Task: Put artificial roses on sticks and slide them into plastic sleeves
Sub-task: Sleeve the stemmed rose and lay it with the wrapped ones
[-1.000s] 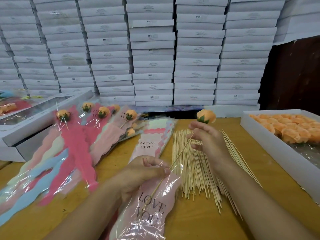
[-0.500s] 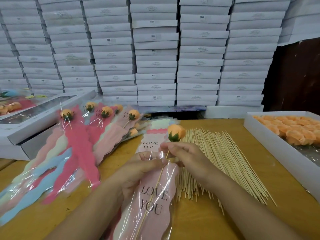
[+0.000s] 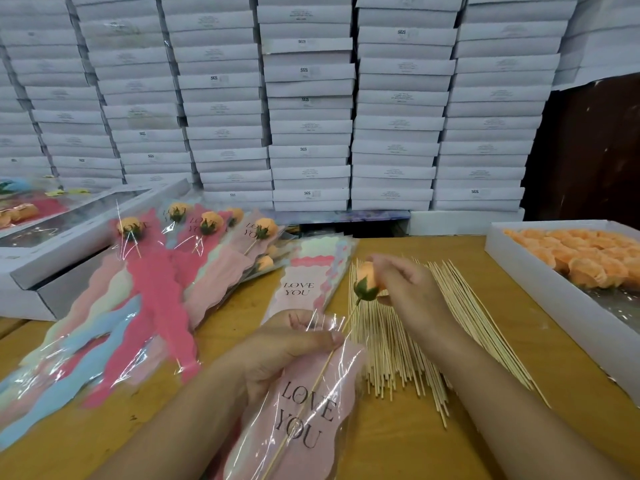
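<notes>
The stick point(image 3: 304, 403) has gone a long way deeper into my pink "LOVE YOU" sleeve point(image 3: 304, 420) than half a second ago; its lower end now runs past the lettering toward 6 o'clock, and only a short length shows between the sleeve's mouth and the rose point(image 3: 366, 280). The rose had dipped low toward the mouth and now sits a bit higher, at about 1 o'clock from it. I judge this one nearly bagged: the bloom still has to pass inside the plastic.

My left hand point(image 3: 287, 351) lies low at centre, fingers curled on the sleeve's upper edge and pinching the clear film there. My right hand point(image 3: 408, 292) reaches in from 4 o'clock over the loose bamboo sticks point(image 3: 415, 341), wrist bent, thumb and fingertips clamped on the orange rose just above its green calyx. The tray of spare roses point(image 3: 588, 258) waits at 3 o'clock, finished sleeves point(image 3: 156, 289) at 10.
</notes>
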